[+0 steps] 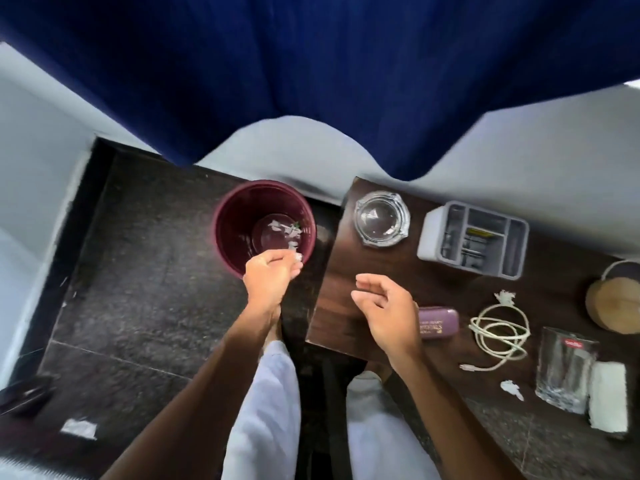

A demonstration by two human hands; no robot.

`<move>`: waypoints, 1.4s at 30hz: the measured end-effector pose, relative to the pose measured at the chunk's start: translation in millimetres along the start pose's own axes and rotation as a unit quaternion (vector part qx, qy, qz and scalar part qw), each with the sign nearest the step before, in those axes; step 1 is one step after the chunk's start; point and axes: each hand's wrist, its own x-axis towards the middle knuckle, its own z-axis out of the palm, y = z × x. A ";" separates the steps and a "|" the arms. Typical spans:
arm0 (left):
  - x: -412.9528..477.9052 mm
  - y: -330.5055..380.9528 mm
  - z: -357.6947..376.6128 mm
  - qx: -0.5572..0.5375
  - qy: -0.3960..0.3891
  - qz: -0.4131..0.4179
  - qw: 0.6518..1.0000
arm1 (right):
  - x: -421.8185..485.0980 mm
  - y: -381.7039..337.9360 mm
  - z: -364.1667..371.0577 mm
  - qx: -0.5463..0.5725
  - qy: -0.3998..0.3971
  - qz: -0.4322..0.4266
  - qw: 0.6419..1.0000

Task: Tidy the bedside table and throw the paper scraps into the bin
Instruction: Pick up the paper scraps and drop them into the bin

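The left hand (268,273) hovers over the near rim of the maroon bin (223,216), fingertips pinching a white paper scrap (298,258); torn pieces (281,226) lie on the bin's bottom. The right hand (384,310) hangs over the left part of the bedside table (334,289), fingers loosely curled, holding nothing. To the right, loose scraps (512,389) lie on the table between the white cable (498,332) and the glass (564,368).

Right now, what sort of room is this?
Probably a bedroom, maybe a hotel room: a wooden bedside table by a blue curtain, with an ashtray and a glass on it, and a bin on the floor.
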 end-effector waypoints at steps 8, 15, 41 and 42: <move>68.2 -3.4 -23.9 -0.058 0.067 -0.094 0.992 | 1.9 -4.9 26.4 -0.042 -0.012 0.017 0.999; 60.6 -5.0 -27.1 -0.045 0.064 -0.112 0.991 | 1.0 -3.9 20.3 -0.023 0.007 0.025 0.999; -157.9 -22.6 181.9 -0.016 -0.232 -0.059 0.971 | 56.3 77.0 -213.1 -0.229 0.155 0.058 0.959; -156.1 -22.8 184.3 -0.015 -0.230 -0.056 0.971 | 60.9 78.4 -211.2 -0.222 0.149 0.060 0.962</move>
